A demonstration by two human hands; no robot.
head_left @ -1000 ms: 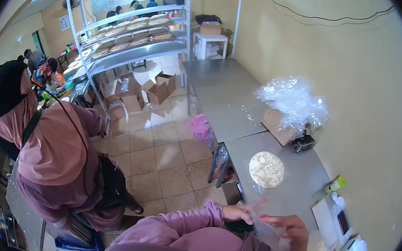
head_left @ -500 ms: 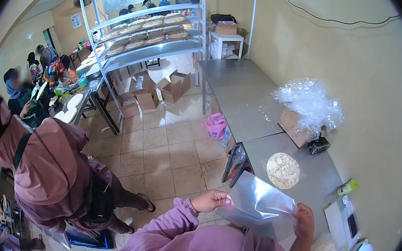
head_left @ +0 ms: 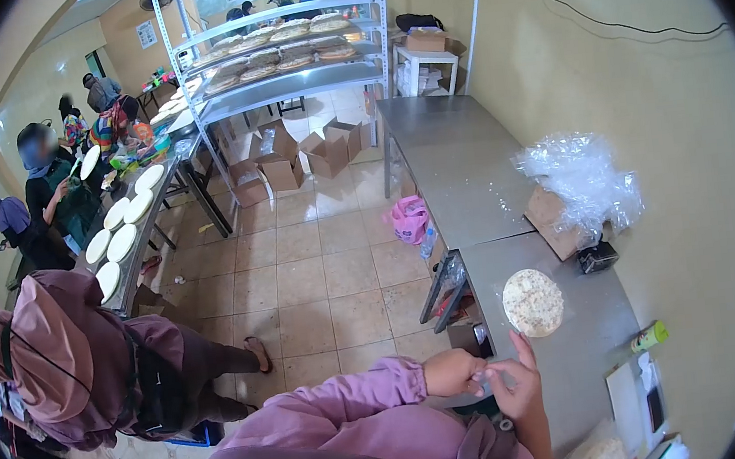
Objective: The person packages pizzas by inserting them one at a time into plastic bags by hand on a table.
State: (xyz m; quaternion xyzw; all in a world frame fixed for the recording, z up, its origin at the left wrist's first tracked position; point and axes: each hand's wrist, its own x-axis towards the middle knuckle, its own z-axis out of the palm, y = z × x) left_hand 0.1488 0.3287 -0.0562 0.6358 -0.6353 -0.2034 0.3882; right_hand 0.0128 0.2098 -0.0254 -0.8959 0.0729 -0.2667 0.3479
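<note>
My left hand (head_left: 455,373) is closed in front of my chest, its fingertips meeting those of my right hand (head_left: 517,386). My right thumb and fingers pinch together, while one finger points up toward the table. Whatever lies between the fingertips is too small or hidden to make out; the clear plastic bag seen earlier no longer shows plainly. Just beyond my right hand, a round pizza base with pale crumbly topping (head_left: 534,302) lies flat on the metal table (head_left: 570,369), with clear film around it. A similar topped round in plastic (head_left: 594,457) shows at the bottom edge.
Crumpled clear plastic bags (head_left: 579,180) lie on cardboard by the wall, beside a small black box (head_left: 597,256). A green bottle (head_left: 648,336) stands at right. Another person (head_left: 85,358) stands at left near a table of pale rounds (head_left: 121,244). A rack (head_left: 290,85) holds more pizzas.
My hands have come together from holding a clear plastic bag stretched between them. The bag is no longer spread out. The view has shifted slightly, and the person at left has moved lower.
</note>
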